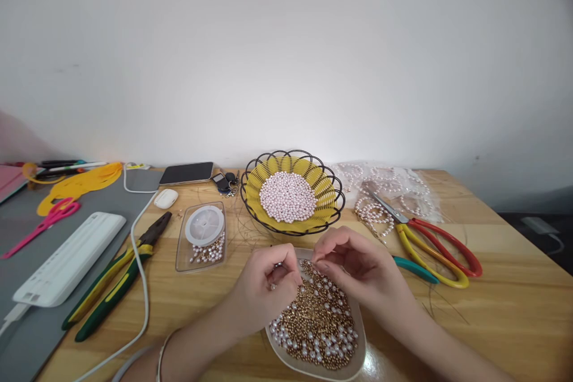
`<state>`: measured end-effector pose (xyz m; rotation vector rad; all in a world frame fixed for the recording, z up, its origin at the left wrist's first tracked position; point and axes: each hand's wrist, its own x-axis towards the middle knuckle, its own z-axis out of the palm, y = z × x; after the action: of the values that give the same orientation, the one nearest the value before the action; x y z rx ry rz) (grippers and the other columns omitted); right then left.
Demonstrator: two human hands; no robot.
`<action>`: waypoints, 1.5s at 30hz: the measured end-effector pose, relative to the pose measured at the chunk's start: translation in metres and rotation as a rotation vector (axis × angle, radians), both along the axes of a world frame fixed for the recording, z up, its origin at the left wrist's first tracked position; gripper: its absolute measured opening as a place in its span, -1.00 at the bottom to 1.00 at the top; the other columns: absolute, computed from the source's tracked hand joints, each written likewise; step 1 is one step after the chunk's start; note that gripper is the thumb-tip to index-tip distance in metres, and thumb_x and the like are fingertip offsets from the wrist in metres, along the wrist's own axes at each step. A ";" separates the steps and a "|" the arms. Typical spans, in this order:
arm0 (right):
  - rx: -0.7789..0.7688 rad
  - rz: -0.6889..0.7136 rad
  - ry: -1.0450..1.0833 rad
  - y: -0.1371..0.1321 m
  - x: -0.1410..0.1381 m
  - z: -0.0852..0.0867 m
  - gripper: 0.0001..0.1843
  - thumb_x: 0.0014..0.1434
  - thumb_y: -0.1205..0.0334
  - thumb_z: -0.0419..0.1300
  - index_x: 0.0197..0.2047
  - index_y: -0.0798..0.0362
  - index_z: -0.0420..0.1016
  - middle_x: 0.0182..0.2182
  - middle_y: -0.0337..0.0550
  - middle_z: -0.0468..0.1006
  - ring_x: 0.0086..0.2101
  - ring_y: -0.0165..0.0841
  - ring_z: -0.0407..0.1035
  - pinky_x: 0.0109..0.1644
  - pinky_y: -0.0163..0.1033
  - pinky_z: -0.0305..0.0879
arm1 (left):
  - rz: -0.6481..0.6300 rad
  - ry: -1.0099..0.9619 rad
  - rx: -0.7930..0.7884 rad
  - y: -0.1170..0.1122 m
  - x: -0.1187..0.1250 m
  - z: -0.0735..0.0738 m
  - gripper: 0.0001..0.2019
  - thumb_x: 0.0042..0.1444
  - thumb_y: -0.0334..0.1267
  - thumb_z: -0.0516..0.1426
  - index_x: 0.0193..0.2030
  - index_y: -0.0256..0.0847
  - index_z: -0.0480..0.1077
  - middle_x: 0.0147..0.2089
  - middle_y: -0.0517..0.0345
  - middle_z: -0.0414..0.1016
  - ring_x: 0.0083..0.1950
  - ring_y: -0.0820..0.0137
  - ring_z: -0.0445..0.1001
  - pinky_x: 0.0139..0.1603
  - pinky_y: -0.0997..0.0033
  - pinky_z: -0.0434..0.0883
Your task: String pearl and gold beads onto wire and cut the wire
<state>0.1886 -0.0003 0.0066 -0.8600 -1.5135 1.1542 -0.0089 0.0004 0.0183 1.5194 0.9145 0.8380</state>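
My left hand (267, 286) and my right hand (358, 265) hover close together over a clear plastic tray (358, 352) filled with small gold beads and white pearls (317, 322). Both hands have fingers pinched, fingertips nearly touching above the tray's far end. What they pinch is too small to make out; thin wire strands lie near them. A bracelet circles my left wrist.
A yellow wire basket (333, 191) of pink pearls stands behind the tray. Right: scissors (436, 245), pearl strands in a bag (389, 188). Left: a clear box with a thread spool (203, 233), green-yellow pliers (119, 274), a white cable, a phone (187, 172), a white strip (67, 259).
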 end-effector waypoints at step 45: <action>0.013 0.114 -0.044 -0.010 -0.005 0.005 -0.74 0.24 0.49 0.27 -0.14 -0.09 0.56 -0.27 -0.26 0.61 -0.25 -0.44 0.52 -0.13 -0.41 0.48 | -0.092 -0.016 0.034 -0.001 0.002 -0.001 -0.85 0.05 -0.34 0.05 -0.51 -0.16 0.16 -0.54 0.34 0.09 -0.50 0.49 0.07 -0.47 0.46 0.02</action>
<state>0.1840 -0.0102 0.0114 -0.8035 -1.6219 1.2131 -0.0072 -0.0002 0.0172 1.5697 0.8166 0.8017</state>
